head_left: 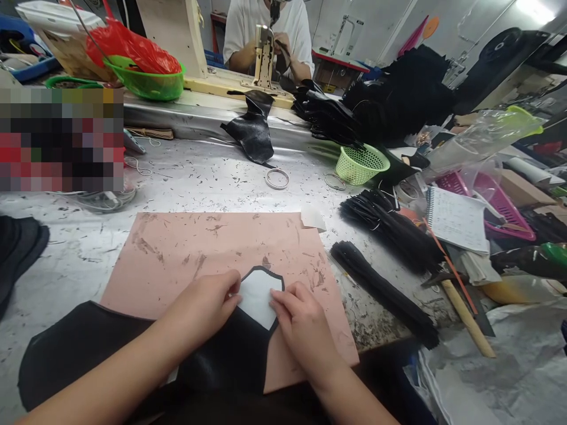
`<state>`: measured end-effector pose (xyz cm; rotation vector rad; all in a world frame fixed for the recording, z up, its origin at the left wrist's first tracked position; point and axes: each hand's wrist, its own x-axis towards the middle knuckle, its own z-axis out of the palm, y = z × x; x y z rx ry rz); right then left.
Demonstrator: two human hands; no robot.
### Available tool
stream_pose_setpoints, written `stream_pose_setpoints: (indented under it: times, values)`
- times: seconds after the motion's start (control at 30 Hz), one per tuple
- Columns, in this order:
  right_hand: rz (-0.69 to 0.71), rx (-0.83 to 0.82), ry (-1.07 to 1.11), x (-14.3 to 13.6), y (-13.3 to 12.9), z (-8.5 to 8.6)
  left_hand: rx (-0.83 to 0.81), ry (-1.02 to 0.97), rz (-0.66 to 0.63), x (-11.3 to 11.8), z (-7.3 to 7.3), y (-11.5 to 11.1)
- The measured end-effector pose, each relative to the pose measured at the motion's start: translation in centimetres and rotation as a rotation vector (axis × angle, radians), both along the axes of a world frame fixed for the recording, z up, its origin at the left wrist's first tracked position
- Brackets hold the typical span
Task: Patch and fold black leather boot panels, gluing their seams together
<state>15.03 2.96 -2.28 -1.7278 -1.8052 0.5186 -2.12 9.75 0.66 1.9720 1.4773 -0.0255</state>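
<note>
A black leather-like piece point(230, 354) lies on a pink sheet point(155, 254) in front of me. A white patch point(259, 295) sits on its upper end, with a narrow black border showing round it. At the patch's left edge, my left hand point(217, 301) is closed, thumb and fingers pinched together. My right hand point(303, 321) pinches at the right edge, its fingertips on the white patch. Another broad part of black material point(84, 348) spreads out under my left forearm.
Bundled black strips point(385, 295), a hammer handle point(469, 321) and a spiral notebook point(456, 218) lie to the right. A green basket point(361, 165) and a tape roll point(277, 178) stand beyond the sheet. Across the table, a person in white point(234, 29) works behind a sewing machine point(263, 59).
</note>
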Motion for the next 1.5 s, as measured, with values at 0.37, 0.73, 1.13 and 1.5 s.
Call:
stream_pose_setpoints:
  times: [0.37,0.73,1.13,1.5]
  values:
    - [0.331,0.052,-0.359,-1.7,0.8,0.2,0.527,-0.074,-0.345,-4.2,-2.5,-1.8]
    - [-0.107,-0.162,-0.209,7.1,9.8,2.8,0.124,-0.079,-0.009,-5.2,-0.8,-0.7]
    - [-0.281,-0.115,-0.133,11.0,14.3,3.3,0.499,-0.205,-0.054,-1.4,1.3,-0.4]
    - [0.289,0.353,0.071,-1.4,2.8,6.2,0.544,-0.268,0.204,-9.6,-2.8,-12.1]
